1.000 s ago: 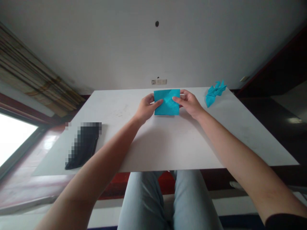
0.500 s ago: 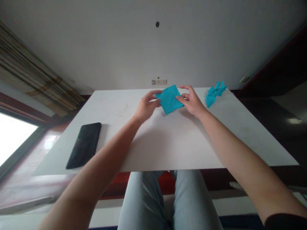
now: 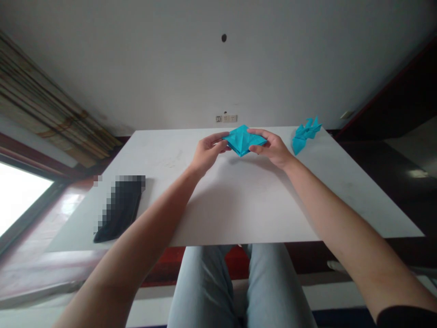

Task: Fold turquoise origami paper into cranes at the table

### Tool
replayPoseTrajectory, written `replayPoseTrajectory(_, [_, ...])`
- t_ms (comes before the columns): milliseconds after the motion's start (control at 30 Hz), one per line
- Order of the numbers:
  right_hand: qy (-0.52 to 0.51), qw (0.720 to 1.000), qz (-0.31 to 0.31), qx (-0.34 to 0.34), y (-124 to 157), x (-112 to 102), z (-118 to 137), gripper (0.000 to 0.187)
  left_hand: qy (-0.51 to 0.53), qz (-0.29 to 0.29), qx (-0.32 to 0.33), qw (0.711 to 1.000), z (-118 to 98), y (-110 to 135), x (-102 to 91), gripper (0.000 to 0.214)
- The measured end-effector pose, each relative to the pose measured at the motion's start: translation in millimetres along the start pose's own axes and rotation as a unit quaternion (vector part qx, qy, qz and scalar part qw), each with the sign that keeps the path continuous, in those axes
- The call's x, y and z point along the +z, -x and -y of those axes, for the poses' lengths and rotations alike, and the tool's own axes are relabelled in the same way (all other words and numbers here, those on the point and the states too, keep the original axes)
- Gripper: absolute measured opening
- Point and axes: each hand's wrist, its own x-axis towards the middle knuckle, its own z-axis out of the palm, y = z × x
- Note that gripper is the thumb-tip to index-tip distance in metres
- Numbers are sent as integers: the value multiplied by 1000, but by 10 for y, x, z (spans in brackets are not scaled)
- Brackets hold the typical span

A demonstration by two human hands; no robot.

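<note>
A folded sheet of blue origami paper (image 3: pixel 241 139) is held just above the far part of the white table, its creased diamond shape facing me. My left hand (image 3: pixel 210 150) pinches its left corner between thumb and fingers. On the other side, my right hand (image 3: pixel 271 146) grips the right corner, with the thumb near the lower edge and fingers along the upper one. The paper's layers part slightly along the lower edge. To the right of my right hand lie folded blue paper figures (image 3: pixel 305 133), bunched together.
The white table (image 3: pixel 252 205) spans the view in front of my legs. At its left lies a dark flat device (image 3: pixel 121 209), partly pixelated. Behind the table rises a grey wall with sockets (image 3: pixel 226 118). A curtain (image 3: pixel 44 100) hangs at the left.
The blue paper has turned from a tilted flat square into a creased diamond with corners left and right. My right fingers have shifted along its edge; the left hand keeps its hold.
</note>
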Motion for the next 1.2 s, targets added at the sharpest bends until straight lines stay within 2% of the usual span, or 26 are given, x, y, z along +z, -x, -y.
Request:
replayPoseTrajectory(200, [-3, 1000, 19, 5, 8, 8, -10, 92, 7, 2, 13, 1000, 48, -31, -22, 51])
replayPoseTrajectory(433, [2, 1000, 28, -2, 22, 15, -4, 79, -17, -20, 22, 999, 49, -4, -16, 34])
replayPoseTrajectory(567, [41, 998, 44, -19, 4, -13, -28, 61, -50, 32, 23, 998, 62, 20, -33, 35])
replayPoseTrajectory(667, [77, 993, 65, -57, -15, -38, -62, 49, -112, 69, 60, 989, 62, 23, -57, 40])
replayPoseTrajectory(767, [95, 989, 97, -66, -20, -55, -96, 41, -137, 91, 85, 983, 61, 16, -78, 40])
replayPoseTrajectory(900, [98, 986, 118, -64, -24, -80, -142, 30, -123, 110, 64, 984, 75, 19, -94, 39])
replayPoseTrajectory(1033, [107, 988, 101, -46, -48, -103, -193, 24, -120, 81, -4, 989, 114, 9, -116, 36])
replayPoseTrajectory(1200, [61, 998, 32, -14, -84, -123, -190, 38, -52, 9, 5, 999, 134, -48, -150, 30])
